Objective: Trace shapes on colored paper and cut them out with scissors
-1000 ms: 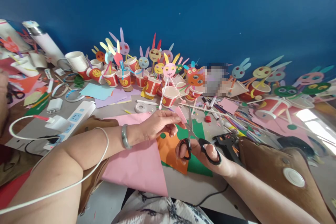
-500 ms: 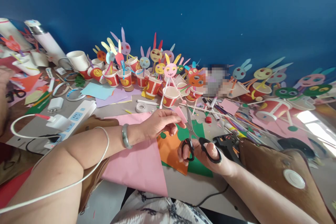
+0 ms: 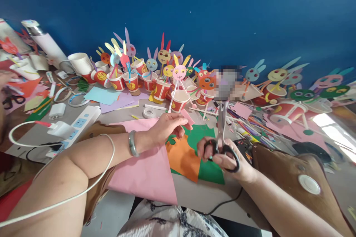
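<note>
Between thumb and fingers, my left hand (image 3: 168,129) pinches a small piece of pink paper (image 3: 187,117). My right hand (image 3: 222,155) has its fingers through the black handles of a pair of scissors (image 3: 221,127). The blades point up and away from me and lie close together, apart from the pink piece. Under my hands are an orange sheet (image 3: 183,159), a cut green sheet (image 3: 211,172) and a large pink sheet (image 3: 141,177). Just beyond my left hand, a red and white paper cup (image 3: 180,100) carries a pink rabbit face (image 3: 179,73).
Several cup figures with rabbit faces line the blue wall (image 3: 178,3). At left are a power strip (image 3: 79,127), stacked white cups (image 3: 80,63) and a flask (image 3: 47,40). A roll of tape (image 3: 148,112) sits mid-table. A brown bag (image 3: 294,181) lies at right. A white cable crosses my left arm.
My right hand has drawn the scissors away from the pink paper, to the right, and their blades have closed together. My left hand still holds the piece, in almost the same place.
</note>
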Tool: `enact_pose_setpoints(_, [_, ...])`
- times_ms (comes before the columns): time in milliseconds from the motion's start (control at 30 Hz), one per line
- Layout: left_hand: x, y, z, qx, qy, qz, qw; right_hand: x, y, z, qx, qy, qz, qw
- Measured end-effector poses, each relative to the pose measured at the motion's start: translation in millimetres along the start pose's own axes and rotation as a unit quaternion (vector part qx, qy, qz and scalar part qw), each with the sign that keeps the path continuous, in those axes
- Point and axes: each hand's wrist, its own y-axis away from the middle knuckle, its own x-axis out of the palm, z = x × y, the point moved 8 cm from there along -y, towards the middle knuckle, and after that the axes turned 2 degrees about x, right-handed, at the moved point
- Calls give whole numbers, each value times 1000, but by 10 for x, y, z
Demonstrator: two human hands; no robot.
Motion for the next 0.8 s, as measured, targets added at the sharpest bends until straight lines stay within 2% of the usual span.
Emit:
enact_pose_setpoints(100, [44,22,95,-7,-48,33,998,-219,9,-118,20,15,-151,988])
enact_pose_setpoints(167, [68,34,145,-9,-78,54,995,-270,9,-224,52,10,-192,980])
enact_pose_setpoints(333, [115,55,177,-6,-101,76,992,-237,-8,-351,102,-29,-195,975])
enact_pose_setpoints(567, [197,113,160,-43,-73,102,991,-220,-16,-301,95,-50,-204,973])
enact_pose_setpoints(800, [222,147,145,-46,-70,104,991,-171,-35,-382,119,-51,-173,976])
